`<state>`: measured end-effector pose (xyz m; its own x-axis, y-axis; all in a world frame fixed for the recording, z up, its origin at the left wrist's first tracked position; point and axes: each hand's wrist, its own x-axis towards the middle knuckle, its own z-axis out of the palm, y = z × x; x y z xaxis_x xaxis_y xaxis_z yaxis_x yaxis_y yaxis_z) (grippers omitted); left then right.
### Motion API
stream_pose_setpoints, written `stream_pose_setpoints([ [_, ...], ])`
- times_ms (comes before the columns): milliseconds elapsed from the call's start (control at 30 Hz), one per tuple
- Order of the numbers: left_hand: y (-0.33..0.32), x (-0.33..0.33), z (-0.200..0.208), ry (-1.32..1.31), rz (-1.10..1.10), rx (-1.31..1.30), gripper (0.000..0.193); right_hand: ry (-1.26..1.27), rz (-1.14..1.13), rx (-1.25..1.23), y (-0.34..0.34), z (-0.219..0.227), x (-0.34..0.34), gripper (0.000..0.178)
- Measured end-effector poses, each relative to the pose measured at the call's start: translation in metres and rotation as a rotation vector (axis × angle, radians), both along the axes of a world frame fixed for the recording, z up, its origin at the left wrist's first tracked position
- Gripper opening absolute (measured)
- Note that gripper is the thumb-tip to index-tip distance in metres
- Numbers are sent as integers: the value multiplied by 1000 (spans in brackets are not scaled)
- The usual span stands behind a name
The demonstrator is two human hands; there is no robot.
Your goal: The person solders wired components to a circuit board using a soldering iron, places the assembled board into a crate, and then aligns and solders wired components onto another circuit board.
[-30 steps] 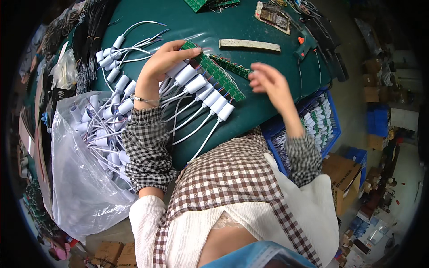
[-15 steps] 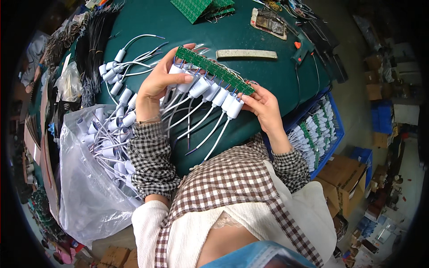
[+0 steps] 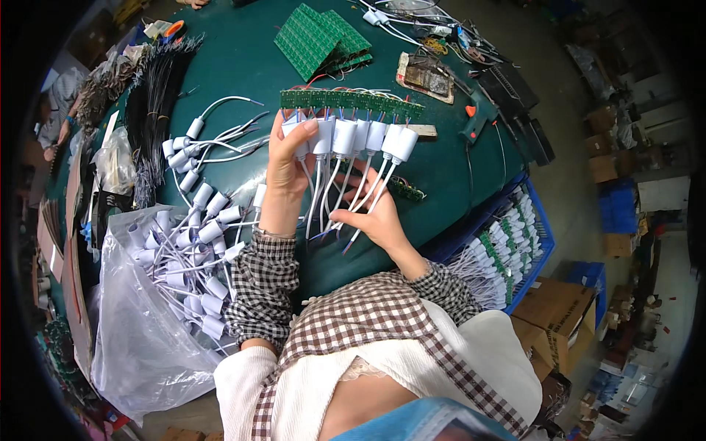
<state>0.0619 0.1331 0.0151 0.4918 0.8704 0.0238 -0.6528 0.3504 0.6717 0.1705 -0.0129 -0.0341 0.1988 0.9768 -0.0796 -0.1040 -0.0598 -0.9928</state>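
Observation:
A long green circuit board strip (image 3: 349, 99) is raised over the table, joined by short thin wires to a row of white plastic cylinders (image 3: 343, 137), each with a white cable hanging down. My left hand (image 3: 289, 158) grips the left end of this row, thumb across a cylinder in front and fingers behind. Lower down, my right hand (image 3: 379, 224) closes around the hanging white cables (image 3: 323, 192), its thumb in front and its other fingers partly hidden behind them. Just beyond those fingers a second, darker board strip (image 3: 407, 188) lies on the table.
Loose cabled cylinders (image 3: 209, 229) spill from a clear plastic bag (image 3: 140, 323) at left. A blue crate (image 3: 546, 246) at right holds finished-looking rows. Farther back are green board panels (image 3: 309, 44), a glue gun (image 3: 482, 117) and a bundle of black wires (image 3: 156, 95).
The strip has swung from slanting to nearly level, with its cylinders facing me. My right hand has left the strip's right end and moved down and left to the cables.

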Motion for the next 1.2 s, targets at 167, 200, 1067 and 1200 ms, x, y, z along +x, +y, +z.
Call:
stream_pose_setpoints([
  [167, -10, 6, 6, -52, 47, 15, 55, -16, -122, 355, 15, -6, -18, 95],
  [200, -11, 5, 1, -50, 38, 21, 55, 97, -154, 396, 19, -4, -22, 90],
  [1067, -105, 31, -4, 435, -649, 385, 64, 444, -1165, 109, -264, -16, 45, 77],
  [1200, -101, 23, -10, 491, -676, 376, 62, 401, -1372, -87, -331, -104, 75, 68],
])
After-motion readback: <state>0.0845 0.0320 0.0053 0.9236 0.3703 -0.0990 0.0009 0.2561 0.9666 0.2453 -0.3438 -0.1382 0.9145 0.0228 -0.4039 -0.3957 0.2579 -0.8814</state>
